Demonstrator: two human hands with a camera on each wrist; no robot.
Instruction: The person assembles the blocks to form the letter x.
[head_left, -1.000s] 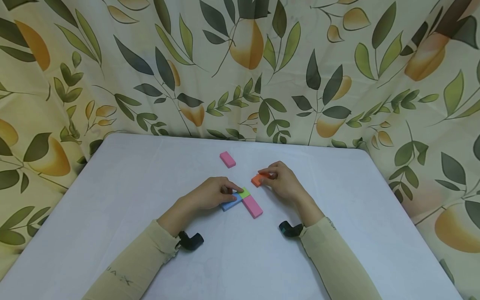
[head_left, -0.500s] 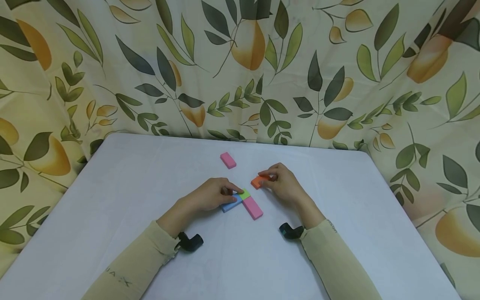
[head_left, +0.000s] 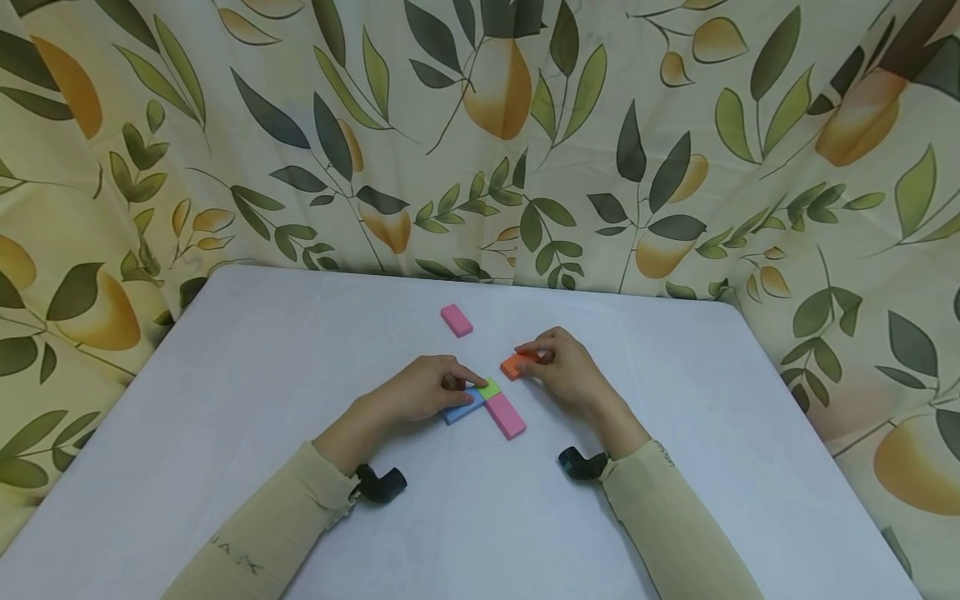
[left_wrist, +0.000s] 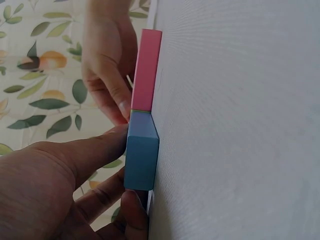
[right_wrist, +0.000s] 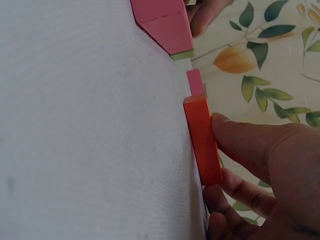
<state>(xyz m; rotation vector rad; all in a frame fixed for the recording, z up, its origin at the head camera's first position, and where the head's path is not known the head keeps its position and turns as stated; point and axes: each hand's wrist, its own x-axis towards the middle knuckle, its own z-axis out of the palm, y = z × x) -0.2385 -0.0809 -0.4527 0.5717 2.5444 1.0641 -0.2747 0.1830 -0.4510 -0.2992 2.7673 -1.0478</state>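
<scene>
On the white table [head_left: 225, 375] lie a blue block [head_left: 459, 407], a small green block [head_left: 490, 387] and a long pink block [head_left: 505, 414], set against one another. My left hand [head_left: 420, 389] holds the blue block [left_wrist: 141, 155], thumb and fingers on its sides. My right hand [head_left: 566, 364] pinches an orange block [head_left: 516, 363] between thumb and fingers, just right of the green block. The wrist view shows the orange block [right_wrist: 203, 141] flat on the table with my fingers [right_wrist: 250, 145] on it. A second pink block [head_left: 456, 320] lies alone farther back.
A leaf-and-pear patterned curtain [head_left: 480, 142] hangs behind and beside the table. Black wrist cameras [head_left: 381, 482] sit at both cuffs. The table's back edge [head_left: 465, 279] runs close behind the lone pink block.
My right hand has slid the orange block a little left, closer to the green block. The left hand and the joined blocks have stayed put.
</scene>
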